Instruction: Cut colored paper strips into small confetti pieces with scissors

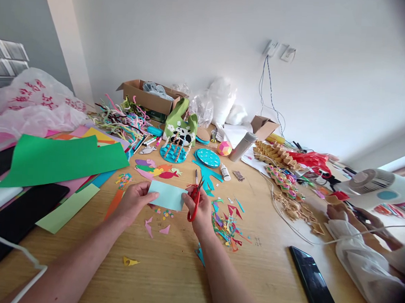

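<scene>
A small pale blue sheet of paper [168, 195] is stretched between both hands above the wooden table. My left hand [137, 201] pinches its left edge between thumb and fingers. At the right edge, my right hand [201, 210] grips the paper and also carries red-handled scissors [194, 202], their blades pointing up and away. Below the paper lie pink paper scraps [148, 228] and small coloured dots [164, 213]. Beyond it, several cut paper fish [157, 168] in different colours lie together. Mixed paper offcuts [227, 227] are heaped right of my right hand.
Coloured sheets, a large green one [66, 160] on top, cover the left side. A black phone [314, 281] lies front right. Another person's hands [355, 218] work at far right, near a white fan [380, 188]. A grey bottle [243, 147] and white cable [280, 219] are also there.
</scene>
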A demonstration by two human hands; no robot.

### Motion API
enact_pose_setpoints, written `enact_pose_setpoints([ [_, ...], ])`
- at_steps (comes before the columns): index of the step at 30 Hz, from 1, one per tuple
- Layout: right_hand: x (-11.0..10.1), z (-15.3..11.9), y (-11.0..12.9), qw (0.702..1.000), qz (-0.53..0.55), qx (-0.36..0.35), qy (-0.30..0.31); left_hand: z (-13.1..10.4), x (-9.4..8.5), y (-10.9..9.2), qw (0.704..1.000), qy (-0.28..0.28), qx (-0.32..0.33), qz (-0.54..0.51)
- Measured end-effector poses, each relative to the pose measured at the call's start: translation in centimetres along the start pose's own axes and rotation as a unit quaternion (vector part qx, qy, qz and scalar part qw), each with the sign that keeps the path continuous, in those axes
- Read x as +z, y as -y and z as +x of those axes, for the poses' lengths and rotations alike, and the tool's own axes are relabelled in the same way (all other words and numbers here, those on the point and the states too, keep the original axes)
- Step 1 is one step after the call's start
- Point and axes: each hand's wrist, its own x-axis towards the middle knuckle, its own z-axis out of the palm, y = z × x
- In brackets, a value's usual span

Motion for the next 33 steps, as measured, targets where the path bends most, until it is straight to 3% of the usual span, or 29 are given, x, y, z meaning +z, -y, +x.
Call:
enact_pose_setpoints([
  [7, 0.2, -0.3, 0.1, 1.000, -0.016, 0.011, 0.022, -0.3, 0.0, -0.1, 0.996, 0.052, -0.049, 0.052],
  [14, 0.2, -0.3, 0.1, 0.998, -0.020, -0.016, 0.059, 0.2, -0.1, 0.2, 0.998, -0.037, -0.041, -0.002],
  [17, 0.6, -0.5, -0.1, 0.996, -0.012, 0.019, 0.086, 0.4, 0.0, 0.1, 0.995, -0.063, -0.033, -0.071],
  [23, 1.7, -1.6, -0.9, 0.984, -0.031, 0.093, 0.151, 0.4, 0.1, 0.2, 0.989, -0.084, -0.030, -0.118],
  [33, 1.8, -1.8, -1.3, 0.974, -0.043, 0.132, 0.179, 0.3, 0.4, 0.2, 0.989, -0.101, -0.021, -0.102],
])
